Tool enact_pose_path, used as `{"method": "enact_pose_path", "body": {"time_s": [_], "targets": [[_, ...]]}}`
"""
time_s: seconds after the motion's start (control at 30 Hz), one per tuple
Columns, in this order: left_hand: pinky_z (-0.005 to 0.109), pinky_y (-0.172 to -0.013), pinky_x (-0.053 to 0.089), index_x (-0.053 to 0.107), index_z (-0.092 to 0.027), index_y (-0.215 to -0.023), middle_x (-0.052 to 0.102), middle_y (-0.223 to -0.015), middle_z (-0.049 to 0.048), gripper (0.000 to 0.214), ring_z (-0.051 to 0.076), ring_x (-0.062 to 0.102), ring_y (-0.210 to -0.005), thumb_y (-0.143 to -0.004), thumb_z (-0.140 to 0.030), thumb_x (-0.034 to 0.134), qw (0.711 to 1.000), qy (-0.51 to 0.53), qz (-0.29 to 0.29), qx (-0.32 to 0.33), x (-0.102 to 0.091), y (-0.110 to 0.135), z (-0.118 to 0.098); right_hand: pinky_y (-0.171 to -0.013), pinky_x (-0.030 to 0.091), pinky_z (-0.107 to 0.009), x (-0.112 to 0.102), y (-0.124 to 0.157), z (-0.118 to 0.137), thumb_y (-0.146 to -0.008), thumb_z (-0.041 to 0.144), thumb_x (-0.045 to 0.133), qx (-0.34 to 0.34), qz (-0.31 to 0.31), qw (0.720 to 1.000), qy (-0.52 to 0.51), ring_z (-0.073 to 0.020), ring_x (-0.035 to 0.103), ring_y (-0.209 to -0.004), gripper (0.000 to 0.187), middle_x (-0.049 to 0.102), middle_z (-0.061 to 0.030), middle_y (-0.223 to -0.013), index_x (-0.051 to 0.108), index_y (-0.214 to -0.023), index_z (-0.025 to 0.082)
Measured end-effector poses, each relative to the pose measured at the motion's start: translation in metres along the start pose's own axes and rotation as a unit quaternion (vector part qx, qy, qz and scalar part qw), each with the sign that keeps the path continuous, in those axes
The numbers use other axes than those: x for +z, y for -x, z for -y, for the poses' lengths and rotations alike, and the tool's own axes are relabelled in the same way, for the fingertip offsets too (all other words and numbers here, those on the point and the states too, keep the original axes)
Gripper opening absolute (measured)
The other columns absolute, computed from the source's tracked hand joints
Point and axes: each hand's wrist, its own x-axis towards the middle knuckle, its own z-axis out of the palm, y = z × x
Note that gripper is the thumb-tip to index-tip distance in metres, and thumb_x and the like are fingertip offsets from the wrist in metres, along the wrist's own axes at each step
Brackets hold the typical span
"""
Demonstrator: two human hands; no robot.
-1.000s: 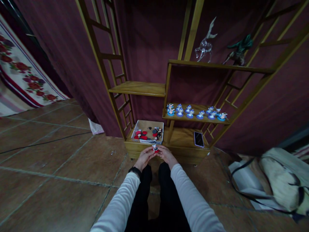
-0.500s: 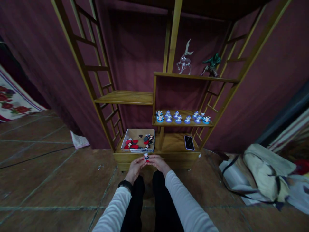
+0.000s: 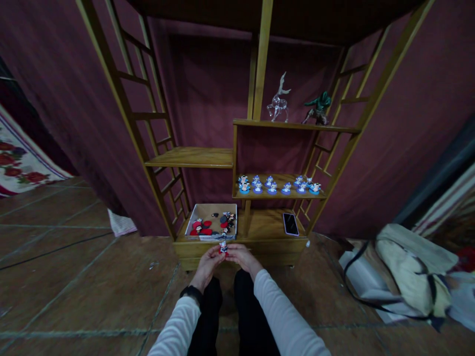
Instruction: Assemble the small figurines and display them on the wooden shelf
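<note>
Both hands meet in front of a low wooden shelf unit (image 3: 193, 157). My left hand (image 3: 207, 264) and my right hand (image 3: 240, 257) pinch a small figurine on a red base (image 3: 223, 246) between their fingertips. Just beyond it, on the bottom shelf, sits an open cardboard box (image 3: 206, 213) with several red and dark figurine parts inside. A row of several small figurines on blue bases (image 3: 276, 186) stands on the middle right shelf.
A phone (image 3: 290, 223) lies on the bottom shelf at the right. A glass deer (image 3: 278, 100) and a green figure (image 3: 317, 106) stand on the upper shelf. Bags (image 3: 404, 269) lie on the tiled floor at the right. A patterned cloth (image 3: 22, 165) hangs at the left.
The view has tilted up and shifted, showing more of the shelf unit. My hands stay together on the red-based figurine, with little movement between them.
</note>
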Motion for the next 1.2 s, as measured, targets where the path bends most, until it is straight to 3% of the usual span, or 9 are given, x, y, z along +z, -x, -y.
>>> {"method": "enact_pose_path", "body": {"time_s": [0.2, 0.43, 0.77, 1.2], "targets": [[0.022, -0.067, 0.049, 0.065, -0.012, -0.089, 0.07, -0.075, 0.0069, 0.042, 0.013, 0.065, -0.067, -0.05, -0.012, 0.08, 1.0, -0.004, -0.004, -0.004, 0.001, -0.004, 0.002, -0.078, 0.047, -0.035, -0.003, -0.001, 0.001, -0.05, 0.029, 0.078, 0.005, -0.013, 1.0, -0.007, -0.0167, 0.064, -0.073, 0.036, 0.069, -0.0056, -0.082, 0.067, -0.081, 0.016], [0.021, -0.07, 0.049, 0.065, -0.013, -0.09, 0.07, -0.078, 0.0063, 0.039, 0.012, 0.064, -0.069, -0.053, -0.009, 0.078, 0.999, 0.033, 0.002, -0.009, 0.003, -0.003, 0.002, -0.082, 0.046, -0.034, -0.004, 0.0, 0.004, -0.056, 0.028, 0.075, 0.002, 0.027, 0.999, -0.021, -0.0173, 0.064, -0.083, 0.034, 0.069, -0.0065, -0.089, 0.066, -0.088, 0.017], [0.026, -0.075, 0.047, 0.062, -0.013, -0.101, 0.069, -0.074, 0.004, 0.053, 0.012, 0.063, -0.069, -0.051, -0.008, 0.078, 0.999, 0.05, -0.012, 0.007, 0.001, -0.003, 0.004, -0.085, 0.045, -0.033, -0.002, -0.006, 0.0, -0.057, 0.022, 0.073, 0.012, 0.017, 1.0, -0.014, -0.018, 0.062, -0.092, 0.044, 0.066, -0.0056, -0.098, 0.063, -0.099, 0.02], [0.026, -0.073, 0.046, 0.062, -0.011, -0.1, 0.07, -0.077, 0.0067, 0.054, 0.014, 0.063, -0.07, -0.049, -0.013, 0.08, 0.999, 0.035, -0.014, 0.028, 0.002, -0.006, 0.007, -0.084, 0.045, -0.032, -0.012, -0.009, -0.006, -0.058, 0.023, 0.072, 0.024, 0.015, 0.999, -0.025, -0.0161, 0.063, -0.087, 0.045, 0.067, -0.0052, -0.097, 0.062, -0.102, 0.021]]}}
